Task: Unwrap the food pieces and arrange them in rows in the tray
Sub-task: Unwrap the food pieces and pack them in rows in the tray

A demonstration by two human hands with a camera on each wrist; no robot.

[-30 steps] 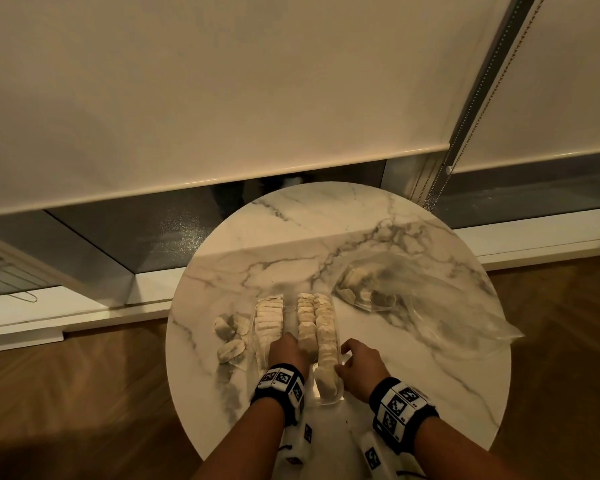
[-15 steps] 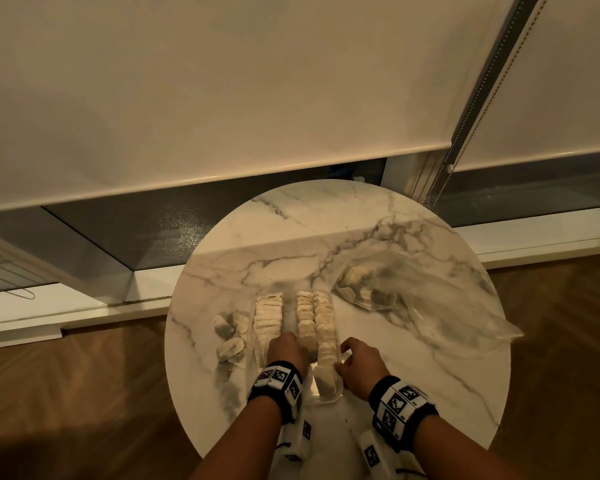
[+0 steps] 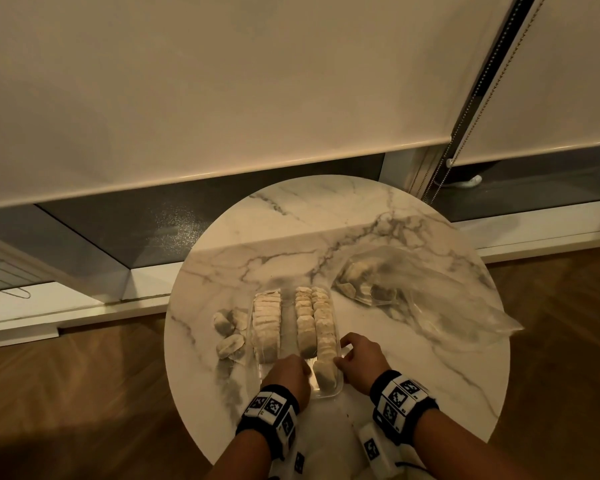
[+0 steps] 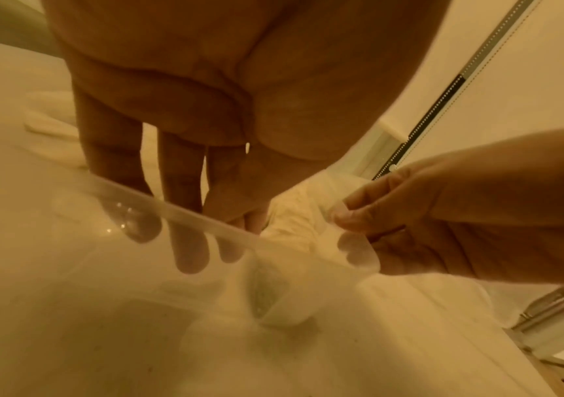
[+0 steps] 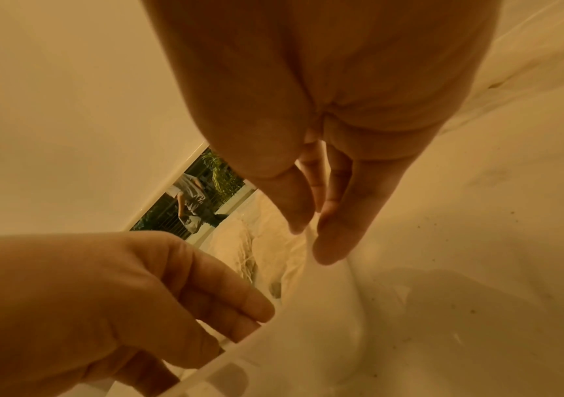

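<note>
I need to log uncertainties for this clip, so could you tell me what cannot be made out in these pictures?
- Left hand fingertips: head view, hidden under the hand; left wrist view, blurred behind the clear tray rim.
- Bag contents: head view, too small and veiled by plastic to count.
- Whether the loose pieces are wrapped: too small.

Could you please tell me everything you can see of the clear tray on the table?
The tray is a clear, thin plastic oblong with rounded corners and a raised rim, lying flat on the marble table, long side pointing away from the person. Pale food pieces stand in three rows inside, with a gap between the left row and the other two. The left hand reaches into its near end; the right hand touches its right rim.
</note>
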